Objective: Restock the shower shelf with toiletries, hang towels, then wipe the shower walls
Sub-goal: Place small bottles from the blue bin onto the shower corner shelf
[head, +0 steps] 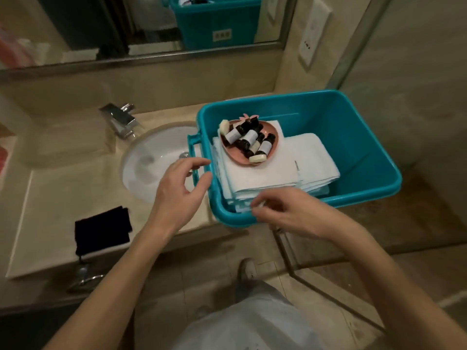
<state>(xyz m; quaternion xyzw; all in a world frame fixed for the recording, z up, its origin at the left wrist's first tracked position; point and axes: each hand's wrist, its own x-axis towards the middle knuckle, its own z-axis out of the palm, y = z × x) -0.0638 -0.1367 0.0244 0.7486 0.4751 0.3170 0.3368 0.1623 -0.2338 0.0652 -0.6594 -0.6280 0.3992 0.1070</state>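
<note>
Nearest the lens, grey trousers (252, 327) and one shoe (248, 269) are seen above the tiled floor; both bare forearms are extended forward from the lower edge.

At far left a black cloth (102, 229) is laid flat on the beige countertop (50, 198), close to its front edge; behind it a chrome faucet (121, 120) is mounted over the white sink basin (151, 162).

The left hand (180, 190) is held above the basin's right rim; its fingers are relaxed and parted, thumb and forefinger just beside the side handle of the teal plastic tub (358, 137); nothing is gripped.

The tub is placed at the right end of the countertop; a stack of folded white towels (267, 173) is contained in it; on the stack a pink dish (228, 150) is set, loaded with small dark bottles (249, 137) and pale soap bars (257, 159).

The right hand (285, 213) is positioned at the tub's near rim, fingers curled over the towel edge; whether anything is pinched cannot be determined, owing to blur.

At upper right a wall socket (313, 34) is fitted beside the mirror (113, 24).
</note>
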